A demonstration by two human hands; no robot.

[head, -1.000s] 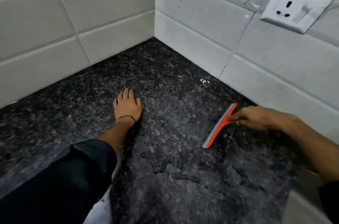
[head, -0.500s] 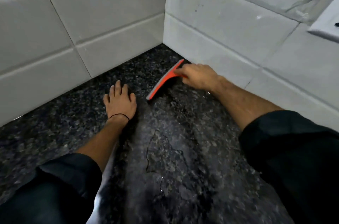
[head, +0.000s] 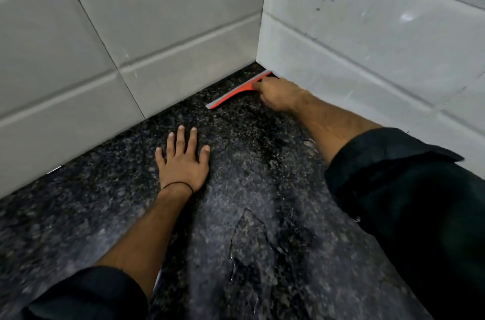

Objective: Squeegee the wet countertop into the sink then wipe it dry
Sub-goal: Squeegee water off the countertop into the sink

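The right hand [head: 279,94] is reaching far forward into the corner where the two white tiled walls [head: 162,39] are meeting, its forearm stretching out bare from a dark pushed-up sleeve [head: 409,188]; its fingers are curling closed around the handle of the orange plastic squeegee with a grey rubber blade [head: 237,91], knuckles facing up; the squeegee is lying low on the dark speckled granite surface [head: 262,188], its blade running diagonally, the far end sitting just beside the right-hand wall at the corner and the near end pointing out to the left, close to the back wall; the left hand [head: 183,161] is pressing flat on the surface, palm down, fingers [head: 180,136] spreading apart and pointing toward the back wall, holding nothing; a thin black band [head: 178,184] is circling its wrist; this hand is sitting near the squeegee's left end without touching it; a film of water with an irregular edge [head: 236,235] is glistening on the surface between the two forearms.
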